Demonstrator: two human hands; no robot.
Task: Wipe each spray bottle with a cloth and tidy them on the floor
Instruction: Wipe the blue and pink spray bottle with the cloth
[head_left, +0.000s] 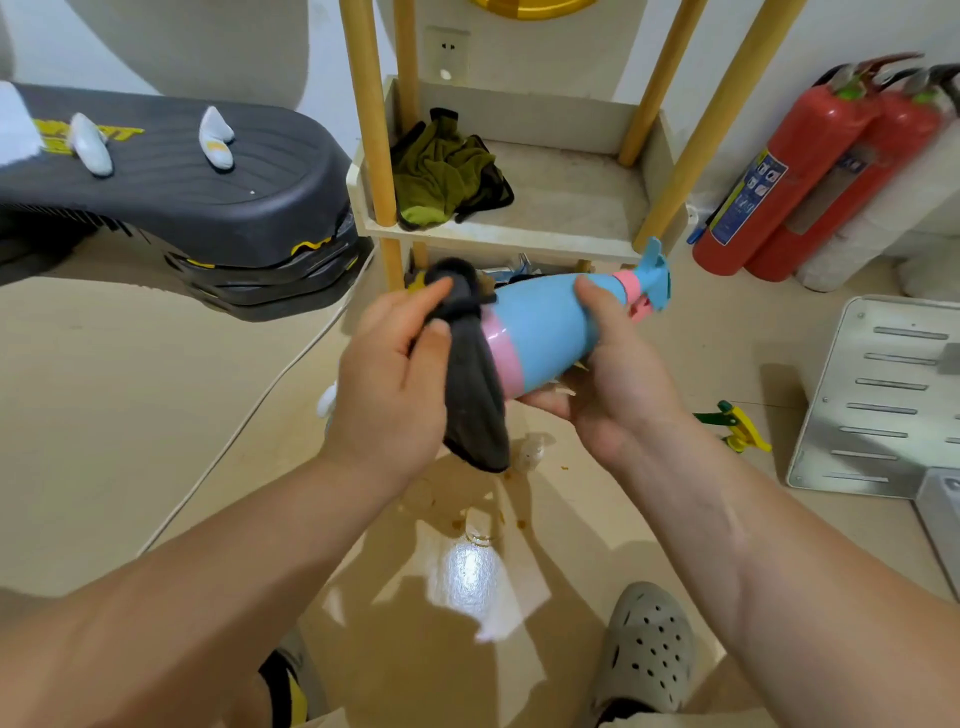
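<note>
Bottle: blue spray bottle (545, 322) held sideways just before the shelf (519, 228).
Left hand (395, 374): clamps dark cloth (475, 384) over the bottle's base.
Right hand (608, 379): curled round its body.
Progress: seemingly mid-wipe; green-yellow sprayer (737, 423), lying right of the shelf, probably remains.

Both bare forearms reach forward and converge at centre. Left hand (389, 374): back to the camera, thumb and fingers pinching a dark grey cloth (475, 400) against the base of a blue-and-pink plastic spray bottle (540, 322). Right hand (618, 374): cradles the bottle from beneath, thumb over its shoulder.
</note>
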